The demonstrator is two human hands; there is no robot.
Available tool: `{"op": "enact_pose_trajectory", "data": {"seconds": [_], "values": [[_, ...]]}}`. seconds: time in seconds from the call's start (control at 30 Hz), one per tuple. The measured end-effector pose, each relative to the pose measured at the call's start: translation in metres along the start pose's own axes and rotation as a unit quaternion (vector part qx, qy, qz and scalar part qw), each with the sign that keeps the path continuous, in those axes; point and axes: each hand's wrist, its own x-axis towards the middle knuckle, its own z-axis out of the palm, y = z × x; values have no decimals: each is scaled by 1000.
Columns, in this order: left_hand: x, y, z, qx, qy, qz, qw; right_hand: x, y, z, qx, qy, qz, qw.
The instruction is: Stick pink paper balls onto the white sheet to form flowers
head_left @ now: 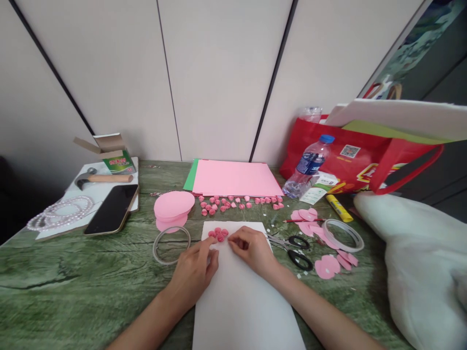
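A white sheet point(241, 296) lies on the green table in front of me. Near its top edge sits a small cluster of pink paper rosettes point(218, 234). My left hand point(193, 270) rests on the sheet's left edge, fingers curled, fingertips just below the cluster. My right hand point(251, 249) is on the sheet to the right of the cluster, fingers bent and pinched close to it. Whether either hand holds a rosette I cannot make out. A row of more pink rosettes point(237, 203) lies beyond the sheet.
A tape ring point(171, 244), pink paper circles point(173, 206) and a phone point(112, 209) lie at the left. Scissors point(295, 248), another tape roll point(343, 235), pink cutouts point(326, 266), a glue stick point(338, 207), a bottle point(308, 166) and red bag point(365, 160) at the right. Pink sheets point(235, 177) behind.
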Motion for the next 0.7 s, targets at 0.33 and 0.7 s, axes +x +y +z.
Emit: {"op": "enact_pose_trajectory", "data": {"seconds": [0.33,0.7], "values": [[-1,0,0,-4,-2,6,1000,-5,4,3,-20,-1,-74,997],[-2,0,1,-5,-1,2,1000,-3,3,3,-1,-3,-63,998]]}}
